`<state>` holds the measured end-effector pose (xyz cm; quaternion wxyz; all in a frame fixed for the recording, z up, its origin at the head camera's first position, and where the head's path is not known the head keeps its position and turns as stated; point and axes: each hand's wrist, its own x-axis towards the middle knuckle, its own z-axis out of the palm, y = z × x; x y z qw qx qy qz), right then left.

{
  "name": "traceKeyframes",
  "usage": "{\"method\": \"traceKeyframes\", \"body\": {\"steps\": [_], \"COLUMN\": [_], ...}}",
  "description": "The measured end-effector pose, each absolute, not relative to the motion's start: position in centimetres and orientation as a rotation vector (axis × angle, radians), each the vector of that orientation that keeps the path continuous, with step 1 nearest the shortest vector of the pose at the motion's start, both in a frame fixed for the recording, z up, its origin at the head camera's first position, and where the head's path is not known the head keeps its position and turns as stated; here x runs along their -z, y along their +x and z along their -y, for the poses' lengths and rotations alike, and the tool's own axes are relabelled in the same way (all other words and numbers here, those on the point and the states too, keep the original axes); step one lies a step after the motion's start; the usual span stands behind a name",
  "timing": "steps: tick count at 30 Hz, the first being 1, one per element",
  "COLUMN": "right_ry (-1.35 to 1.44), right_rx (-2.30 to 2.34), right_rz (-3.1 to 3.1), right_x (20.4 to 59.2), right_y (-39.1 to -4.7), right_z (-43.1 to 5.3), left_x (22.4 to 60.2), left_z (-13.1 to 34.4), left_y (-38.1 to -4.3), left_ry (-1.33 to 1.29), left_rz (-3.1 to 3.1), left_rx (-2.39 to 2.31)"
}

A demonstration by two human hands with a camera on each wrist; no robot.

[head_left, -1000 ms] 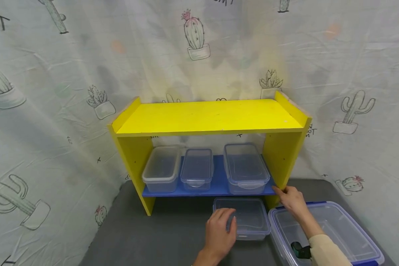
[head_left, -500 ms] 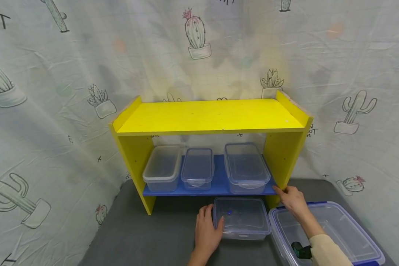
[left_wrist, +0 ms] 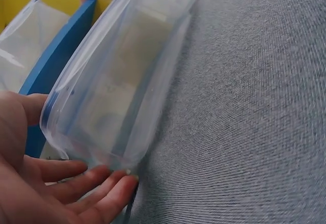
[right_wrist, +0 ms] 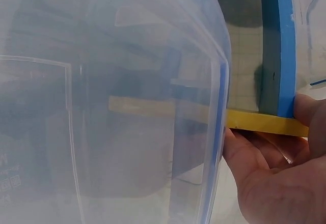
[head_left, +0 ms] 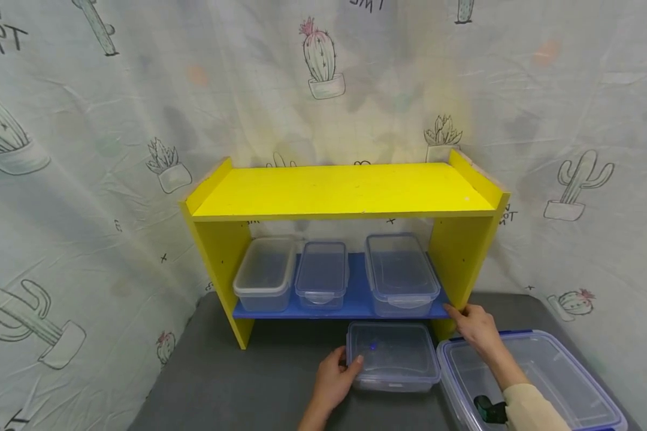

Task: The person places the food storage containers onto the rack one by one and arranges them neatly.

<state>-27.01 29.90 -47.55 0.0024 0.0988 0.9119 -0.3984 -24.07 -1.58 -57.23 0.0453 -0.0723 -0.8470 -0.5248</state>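
Observation:
My left hand (head_left: 331, 380) holds the left end of a clear lidded food container (head_left: 396, 356) on the table under the shelf. In the left wrist view, the thumb lies at the lid's rim and the fingers (left_wrist: 104, 188) reach along the container's lower end. My right hand (head_left: 478, 328) grips the yellow shelf unit (head_left: 345, 190) at its right side panel, where the blue board (head_left: 357, 278) meets it. The right wrist view shows the thumb against the blue board's edge and the fingers behind the yellow panel.
Three clear lidded containers stand on the blue board: left (head_left: 264, 272), middle (head_left: 322, 272) and right (head_left: 401, 272). A large lidded plastic box (head_left: 555, 371) sits under my right forearm, close beside the lower container. A cactus-print curtain (head_left: 86, 179) hangs behind the grey table (head_left: 210, 383).
My left hand has moved from above the lower container to its left end and now holds it there. My right hand stays on the shelf.

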Motion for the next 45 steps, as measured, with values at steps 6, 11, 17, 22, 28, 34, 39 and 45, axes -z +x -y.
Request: {"method": "traceKeyframes", "body": {"steps": [6,11,17,22,28,34,39,45], "right_ry": [0.309,0.304,0.307,0.297,0.298,0.304,0.314,0.311], "right_rx": [1.233,1.231,1.227,1.242,1.223,1.238,1.25,1.255], "right_rz": [-2.88,-2.872,-2.87,-2.867,-2.881,-2.871,-2.866,-2.866], "right_x": [47.7,47.6,47.6,47.5,47.4,47.5,47.6,47.5], "right_y": [-27.0,-27.0,-27.1,-27.0,-27.0,-27.1,-27.1,-27.1], "right_z": [-29.8,-29.9,-29.9,-29.9,-30.0,-29.9,-29.8,-29.8], "left_x": [57.2,57.2,57.1,57.1,57.1,57.2,57.2,56.9], "left_z": [2.3,2.9,4.2,5.1,5.3,5.4,5.6,5.4], "left_y": [-23.9,-23.7,-23.7,-23.7,-23.6,-23.9,-23.9,-23.9], "left_ry": [-0.232,-0.26,-0.434,-0.492,-0.343,-0.256,-0.274,-0.218], "left_rz": [2.516,2.483,2.458,2.396,2.513,2.597,2.653,2.642], "left_rx": [1.829,1.913,2.098,2.278,2.072,1.836,1.802,1.903]}}
